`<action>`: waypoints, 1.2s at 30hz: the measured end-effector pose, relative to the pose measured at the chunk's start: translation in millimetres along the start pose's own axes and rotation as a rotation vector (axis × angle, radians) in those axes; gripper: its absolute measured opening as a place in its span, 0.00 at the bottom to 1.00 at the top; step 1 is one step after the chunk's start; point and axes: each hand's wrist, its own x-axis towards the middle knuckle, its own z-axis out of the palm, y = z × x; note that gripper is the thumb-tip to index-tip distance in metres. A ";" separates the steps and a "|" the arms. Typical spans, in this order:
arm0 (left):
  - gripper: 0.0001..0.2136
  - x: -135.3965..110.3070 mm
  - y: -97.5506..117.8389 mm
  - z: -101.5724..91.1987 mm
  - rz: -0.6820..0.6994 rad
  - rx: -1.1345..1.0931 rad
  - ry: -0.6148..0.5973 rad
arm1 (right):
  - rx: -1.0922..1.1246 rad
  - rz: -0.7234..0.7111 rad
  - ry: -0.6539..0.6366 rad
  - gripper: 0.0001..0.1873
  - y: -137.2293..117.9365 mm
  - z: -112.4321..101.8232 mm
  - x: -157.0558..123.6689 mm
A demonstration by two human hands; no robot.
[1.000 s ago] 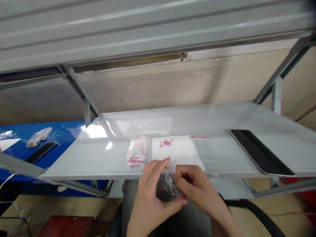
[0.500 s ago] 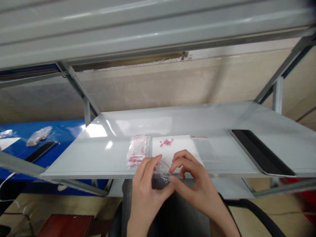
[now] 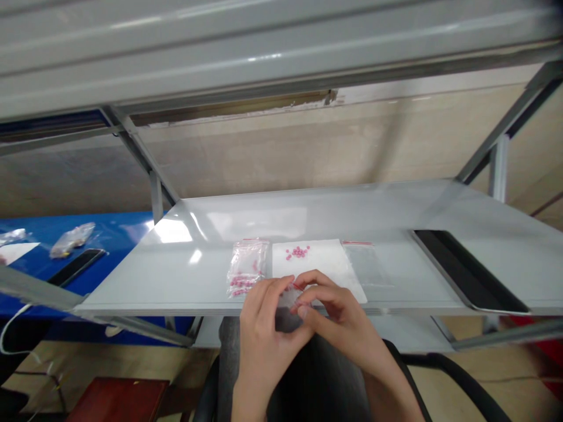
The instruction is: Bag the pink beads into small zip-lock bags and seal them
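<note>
My left hand and my right hand meet at the front edge of a grey table, fingers pinched together on a small clear zip bag with a red strip. Just beyond them lies a white paper sheet carrying a small cluster of pink beads. To the left of the sheet lies a stack of clear bags with pink beads inside. An empty clear zip bag lies to the right of the sheet.
A dark tablet lies at the table's right side. To the left stands a blue table with a phone and a bagged item. Grey metal shelf beams run overhead. A black chair arm shows at lower right.
Both hands have risen from over my lap to the table's front edge, carrying the small clear bag with them. The fingers have closed in tighter on the bag.
</note>
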 end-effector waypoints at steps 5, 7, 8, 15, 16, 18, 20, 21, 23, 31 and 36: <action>0.22 0.0 -2.7 -4.0 -0.053 -0.098 -0.032 | 0.017 0.024 -0.079 0.13 -0.6 -13.8 -0.7; 0.21 -0.1 -4.1 -4.5 -0.060 -0.107 -0.033 | -0.030 0.016 -0.074 0.11 -0.4 -16.8 -2.2; 0.20 -0.1 -4.5 -4.5 -0.059 -0.108 -0.030 | -0.056 0.007 -0.073 0.09 -0.5 -17.3 -3.0; 0.19 1.5 -3.2 -3.6 -0.050 -0.138 -0.046 | -0.086 -0.043 -0.112 0.04 -4.7 -13.0 -3.2; 0.20 1.6 -3.0 -3.7 -0.048 -0.146 -0.048 | -0.076 -0.049 -0.114 0.05 -4.9 -12.7 -3.1; 0.20 1.6 -3.3 -3.9 -0.045 -0.153 -0.050 | -0.058 -0.059 -0.123 0.06 -4.7 -12.4 -3.2; 0.20 1.1 -4.5 -3.7 -0.048 -0.147 -0.046 | -0.047 -0.067 -0.147 0.07 -3.9 -12.1 -3.6; 0.19 0.8 -5.3 -3.4 -0.054 -0.140 -0.044 | -0.042 -0.069 -0.161 0.08 -3.2 -12.1 -3.6; 0.18 0.0 -7.2 -2.4 -0.075 -0.123 -0.032 | -0.023 -0.063 -0.172 0.10 -1.1 -12.8 -3.1; 0.16 -1.5 -12.9 4.4 -0.123 -0.059 0.061 | -0.173 -0.041 0.208 0.08 18.7 -27.4 5.3; 0.17 -2.8 -16.8 10.2 -0.090 -0.035 0.081 | -0.518 -0.103 0.283 0.08 30.5 -28.2 23.1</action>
